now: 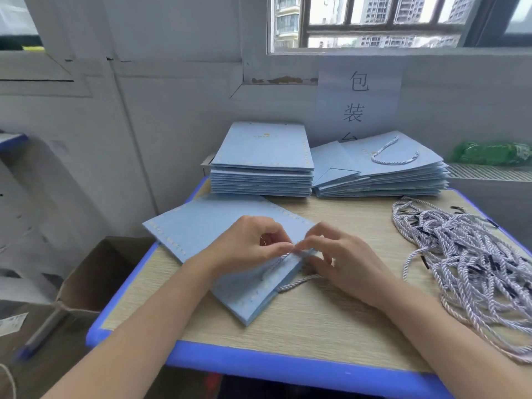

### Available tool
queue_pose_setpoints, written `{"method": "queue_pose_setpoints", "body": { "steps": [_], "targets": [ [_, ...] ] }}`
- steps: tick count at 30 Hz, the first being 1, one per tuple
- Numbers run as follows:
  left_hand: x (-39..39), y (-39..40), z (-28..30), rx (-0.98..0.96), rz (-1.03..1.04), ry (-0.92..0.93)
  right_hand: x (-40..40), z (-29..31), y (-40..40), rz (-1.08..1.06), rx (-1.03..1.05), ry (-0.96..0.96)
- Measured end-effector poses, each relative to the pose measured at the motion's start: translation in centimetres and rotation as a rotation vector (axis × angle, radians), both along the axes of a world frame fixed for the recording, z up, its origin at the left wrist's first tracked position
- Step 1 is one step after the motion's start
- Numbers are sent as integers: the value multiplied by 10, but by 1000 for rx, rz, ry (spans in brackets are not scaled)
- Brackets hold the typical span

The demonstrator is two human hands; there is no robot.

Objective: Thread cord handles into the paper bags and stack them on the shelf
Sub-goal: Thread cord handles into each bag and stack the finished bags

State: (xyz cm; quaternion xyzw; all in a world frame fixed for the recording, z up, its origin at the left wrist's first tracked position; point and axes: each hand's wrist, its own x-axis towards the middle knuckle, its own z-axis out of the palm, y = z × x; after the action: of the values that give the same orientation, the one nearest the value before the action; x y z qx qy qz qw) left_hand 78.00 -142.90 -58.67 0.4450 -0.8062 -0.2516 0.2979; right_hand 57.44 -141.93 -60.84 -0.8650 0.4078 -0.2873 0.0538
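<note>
- A flat blue paper bag is laid near the tabletop's left edge.
- A cord at its mouth is pinched by the left hand and right hand.
- An open cardboard box is seen left of the tabletop; its contents cannot be told.

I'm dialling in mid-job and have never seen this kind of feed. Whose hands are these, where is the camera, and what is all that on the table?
There is no machine here: a person works with bare hands, and the single picture comes from a camera worn on their head, looking forward and down. The left hand and right hand meet over a flat blue paper bag on the table, both pinching a twisted cord at the bag's edge; its free end trails out toward the right. Behind lie two piles: a neat stack of bags showing no handles, and a looser stack whose top bag shows a cord handle. At the right lies a heap of spare cords.
</note>
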Motion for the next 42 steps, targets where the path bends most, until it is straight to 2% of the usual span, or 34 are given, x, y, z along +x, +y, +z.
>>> {"method": "queue_pose_setpoints", "body": {
  "steps": [5,9,10,13,15,17,19,20,22,23,25,28,30,34,36,39,42],
  "targets": [
    [43,19,6,62,-81,-130,2,-3,1,-22,-213,88],
    [80,46,14,76,-83,-162,-1,1,-3,-204,-198,-8],
    [85,50,14,-10,-55,-143,-1,4,-4,-219,-172,-59],
    [86,51,20,-520,78,-33,4,24,2,-201,-59,-184],
    [77,48,30,-778,191,18,6,45,8,-190,77,-213],
    [65,44,46,-944,274,47,5,70,16,-128,211,-299],
    [51,38,62,-1047,319,77,6,94,29,-7,361,-507],
    [44,34,70,-1081,332,93,6,103,34,32,381,-540],
    [28,29,88,-1114,350,124,9,113,40,18,233,-417],
    [20,27,95,-1117,357,132,11,117,40,-30,120,-347],
    [7,26,105,-1118,382,122,13,122,36,-96,37,-374],
    [-9,30,108,-1086,353,108,6,124,30,-81,171,-573],
    [-16,35,99,-951,223,78,2,119,28,-76,271,-636],
    [-25,44,51,-623,66,-150,-7,96,15,-210,376,-650],
    [-33,46,25,-540,59,-225,-15,85,8,-277,433,-573],
    [-46,47,2,-411,60,-331,-30,71,7,-374,545,-277],
    [-55,46,-8,-389,65,-391,-49,63,15,-451,491,-6]
  ]
}}
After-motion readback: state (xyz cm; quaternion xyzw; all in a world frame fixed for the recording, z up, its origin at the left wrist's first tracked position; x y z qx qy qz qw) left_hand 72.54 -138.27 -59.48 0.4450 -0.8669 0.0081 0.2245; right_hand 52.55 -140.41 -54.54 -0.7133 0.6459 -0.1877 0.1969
